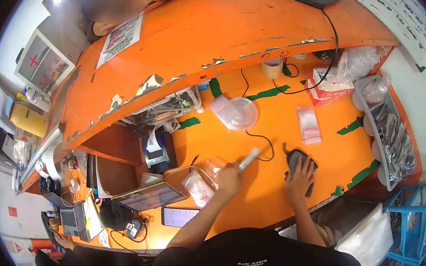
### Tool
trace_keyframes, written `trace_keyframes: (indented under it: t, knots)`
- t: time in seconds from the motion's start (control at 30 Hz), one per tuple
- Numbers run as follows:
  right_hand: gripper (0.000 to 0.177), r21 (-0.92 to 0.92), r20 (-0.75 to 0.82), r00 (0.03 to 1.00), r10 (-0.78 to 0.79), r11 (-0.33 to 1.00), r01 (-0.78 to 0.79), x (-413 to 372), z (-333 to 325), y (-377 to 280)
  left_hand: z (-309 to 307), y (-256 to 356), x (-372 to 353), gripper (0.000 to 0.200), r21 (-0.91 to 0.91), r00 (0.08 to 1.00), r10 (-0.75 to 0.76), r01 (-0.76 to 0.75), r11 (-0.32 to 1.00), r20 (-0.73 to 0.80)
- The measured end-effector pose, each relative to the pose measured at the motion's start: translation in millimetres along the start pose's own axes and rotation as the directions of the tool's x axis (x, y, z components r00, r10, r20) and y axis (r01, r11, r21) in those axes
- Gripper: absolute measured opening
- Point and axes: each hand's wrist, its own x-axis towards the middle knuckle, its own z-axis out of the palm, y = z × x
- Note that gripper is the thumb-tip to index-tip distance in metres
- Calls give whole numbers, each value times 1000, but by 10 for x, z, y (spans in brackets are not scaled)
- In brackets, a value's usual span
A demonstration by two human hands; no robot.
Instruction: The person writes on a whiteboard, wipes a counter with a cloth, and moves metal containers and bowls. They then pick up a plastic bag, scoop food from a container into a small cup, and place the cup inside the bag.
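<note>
Closed around a whitish, tube-like object (249,159) is my left hand (229,180), over the middle of the orange desk (260,195). The object points up and to the right. Beside that hand lie a clear bag with pinkish-white contents (197,188) and a pale cable. Further right, my right hand (300,177) rests with spread fingers on a dark grey cloth-like item (305,160), which lies flat on the desk. Above it is a pack of small clear bags (309,124). A round clear plastic container (242,113) sits further back.
A tablet (150,196), a phone (179,216) and a small label printer (157,151) stand at the left. A grey bin of wrapped items (390,136) lines the right edge. Another person leans on the raised counter (188,33); someone else is at the lower left.
</note>
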Motion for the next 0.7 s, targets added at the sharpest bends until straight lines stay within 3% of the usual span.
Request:
trace_keyframes:
  t: [0.03, 0.07, 0.13, 0.17, 0.2, 0.27, 0.33, 0.37, 0.43, 0.47, 0.5, 0.53, 0.57, 0.6, 0.63, 0.67, 0.7]
  knots:
    - [66, 13, 19, 999, -46, 999, 46, 10, 0, -86, -157, -39, 56, 20, -283, 982, -184, 163, 945, -50]
    - [68, 27, 45, 995, -92, 996, 91, 4, -2, -171, -265, -103, 92, 18, -545, 928, -371, 291, 786, -40]
    - [68, 98, 99, 981, -168, 983, 158, 291, -3, -486, -375, -303, 211, 17, -822, 809, -516, 72, 565, -283]
    - [67, 141, 101, 972, -211, 970, 196, 459, 51, -654, -518, -367, 243, 15, -905, 805, -547, 30, 424, -229]
    - [66, 170, 35, 959, -280, 948, 270, 627, 197, -811, -701, -386, 243, 13, -962, 803, -570, -12, 273, -172]
    - [64, 208, -25, 937, -349, 915, 346, 715, 336, -1081, -996, -390, 237, 11, -976, 822, -535, -112, 188, -198]
    - [57, 209, 33, 830, -556, 816, 539, 645, 355, -1298, -1150, -432, 245, 11, -973, 845, -496, -116, 197, -202]
    - [57, 215, 34, 827, -561, 812, 542, 527, 343, -1321, -1177, -466, 254, 12, -976, 856, -490, -73, 204, -166]
    - [51, 460, 36, 612, -790, 557, 692, 223, 329, -1317, -1324, -498, 251, 14, -973, 873, -475, 6, 232, -108]
    - [44, 608, 25, 586, -810, 478, 634, 43, 258, -1275, -1387, -520, 260, 14, -972, 868, -481, -8, 235, -124]
    - [39, 622, -17, 530, -848, 406, 669, -117, 211, -1157, -1433, -548, 258, 15, -983, 871, -484, 3, 185, -89]
    - [37, 822, 271, 456, -848, 450, 349, -169, 257, -1025, -1472, -575, 242, 17, -991, 872, -487, 16, 133, -51]
    - [34, 856, 504, 260, -824, 517, -23, -186, 315, -943, -1493, -572, 239, 21, -993, 898, -438, 18, 115, -35]
    - [34, 855, 505, 241, -828, 518, -12, -250, 230, -910, -1492, -497, 249, 23, -995, 898, -440, 64, 78, 24]
    - [33, 815, 579, 439, -687, 474, -332, -326, -2, -871, -1510, -401, 223, 26, -984, 895, -420, 174, 24, 148]
    - [31, 730, 674, 561, -481, 321, -603, -360, -130, -871, -1391, -364, 226, 27, -970, 897, -374, 242, -26, 234]
    - [31, 730, 675, 549, -492, 335, -596, -310, -102, -902, -1145, -332, 236, 27, -971, 917, -348, 230, 58, 196]
